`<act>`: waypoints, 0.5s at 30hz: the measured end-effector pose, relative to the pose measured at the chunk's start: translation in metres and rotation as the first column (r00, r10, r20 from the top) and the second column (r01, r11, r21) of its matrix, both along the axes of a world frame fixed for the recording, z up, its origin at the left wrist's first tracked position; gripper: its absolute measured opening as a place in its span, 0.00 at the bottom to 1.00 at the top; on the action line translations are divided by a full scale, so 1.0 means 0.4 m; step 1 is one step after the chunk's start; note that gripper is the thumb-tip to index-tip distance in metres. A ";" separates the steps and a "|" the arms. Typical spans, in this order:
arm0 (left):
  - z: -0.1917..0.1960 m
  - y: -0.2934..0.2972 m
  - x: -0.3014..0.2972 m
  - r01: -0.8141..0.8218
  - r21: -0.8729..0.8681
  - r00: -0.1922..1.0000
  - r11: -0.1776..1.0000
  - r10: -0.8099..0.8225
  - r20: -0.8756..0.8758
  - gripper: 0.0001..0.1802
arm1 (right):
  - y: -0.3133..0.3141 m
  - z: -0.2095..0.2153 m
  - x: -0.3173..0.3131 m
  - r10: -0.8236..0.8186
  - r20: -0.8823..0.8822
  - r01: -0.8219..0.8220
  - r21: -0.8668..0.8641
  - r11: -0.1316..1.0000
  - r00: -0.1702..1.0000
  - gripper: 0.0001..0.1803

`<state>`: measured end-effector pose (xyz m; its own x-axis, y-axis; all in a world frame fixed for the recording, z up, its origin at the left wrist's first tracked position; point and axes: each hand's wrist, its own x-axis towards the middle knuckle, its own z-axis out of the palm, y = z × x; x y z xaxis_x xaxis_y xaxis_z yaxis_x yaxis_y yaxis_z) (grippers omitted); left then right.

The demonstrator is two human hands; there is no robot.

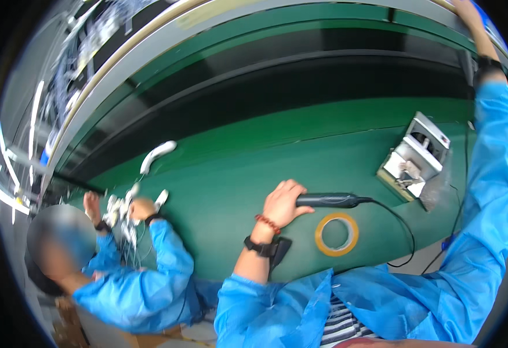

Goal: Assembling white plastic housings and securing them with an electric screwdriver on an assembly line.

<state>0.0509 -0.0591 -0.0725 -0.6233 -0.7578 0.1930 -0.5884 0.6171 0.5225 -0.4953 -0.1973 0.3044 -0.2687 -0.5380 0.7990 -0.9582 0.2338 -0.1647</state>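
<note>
My left hand (283, 203) lies low over the green worktop, its fingers and thumb around the near end of a black corded handheld tool (328, 200). The tool's tip is hidden under the hand; its cable loops right toward the front edge. Just right of that hand lies a roll of yellow tape (352, 234), flat on the mat. At the far upper right my right hand (470, 16) is stretched up to the rail above the bench. Its fingers are partly cut off by the picture's edge, so their hold is unclear.
A white boxy device (419, 153) on a base stands right, with crumpled clear plastic (435, 194) beside it. To the left, a co-worker in blue (144, 296) handles white corded parts (120, 211). A curved white piece (156, 155) lies farther back, before a long dark recess (265, 81).
</note>
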 end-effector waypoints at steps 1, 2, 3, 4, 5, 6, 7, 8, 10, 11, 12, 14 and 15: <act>-0.004 0.006 0.008 -0.033 -0.010 0.999 0.999 0.033 0.015 0.26 | -0.014 -0.010 0.002 0.123 -0.193 -0.110 0.073 0.991 0.974 0.17; -0.011 0.002 0.002 -0.017 -0.029 1.000 0.999 0.017 0.007 0.25 | 0.020 -0.009 -0.006 0.206 -0.384 -0.151 0.167 0.974 0.900 0.14; -0.009 -0.001 -0.003 -0.002 -0.031 1.000 1.000 0.003 0.013 0.25 | -0.028 -0.012 -0.071 -0.138 -0.374 0.196 0.122 0.973 0.917 0.17; -0.001 -0.001 -0.005 0.018 -0.033 1.000 0.999 -0.017 0.019 0.25 | -0.075 0.023 -0.202 -0.039 -0.685 0.329 0.298 0.896 0.728 0.13; 0.005 0.006 0.008 0.010 -0.027 1.000 1.000 -0.009 0.027 0.25 | -0.118 0.021 -0.202 -0.034 -0.826 0.438 0.262 0.860 0.562 0.11; 0.011 0.007 0.013 -0.007 -0.028 0.999 1.000 0.008 0.034 0.25 | -0.149 0.019 -0.193 -0.009 -0.837 0.413 0.260 0.873 0.547 0.11; 0.014 0.010 0.010 0.026 -0.027 0.999 0.999 -0.025 0.025 0.25 | -0.163 0.030 -0.181 0.000 -0.815 0.413 0.293 0.862 0.579 0.12; 0.015 0.012 0.010 -0.002 -0.011 1.000 1.000 0.002 0.031 0.25 | -0.150 0.032 -0.167 -0.013 -0.818 0.436 0.292 0.851 0.574 0.12; 0.014 -0.002 -0.005 -0.012 -0.006 0.999 1.000 0.012 0.034 0.24 | -0.092 0.032 -0.141 -0.101 -0.743 0.391 0.227 0.892 0.662 0.13; 0.016 -0.004 -0.014 0.000 -0.012 1.000 1.000 0.000 0.018 0.24 | -0.063 0.027 -0.142 -0.127 -0.434 0.195 0.115 0.974 0.892 0.14; 0.015 0.024 0.007 -0.066 0.005 0.997 0.998 0.066 0.033 0.24 | -0.080 -0.039 -0.013 0.069 -0.121 -0.069 0.002 0.998 0.990 0.15; 0.017 0.013 -0.017 -0.007 -0.030 1.000 1.000 0.007 0.010 0.24 | 0.098 -0.056 0.111 0.349 0.057 -0.310 -0.342 0.887 0.936 0.18; 0.019 0.014 -0.019 -0.002 -0.042 1.000 0.999 0.003 0.009 0.24 | 0.128 -0.099 0.143 0.482 -0.036 -0.443 -0.458 0.771 0.876 0.21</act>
<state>0.0431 -0.0535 -0.0649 -0.6234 -0.7507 0.2186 -0.5947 0.6367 0.4909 -0.4382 -0.1461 0.2646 -0.1508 -0.2109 0.9658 -0.9109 -0.3499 -0.2187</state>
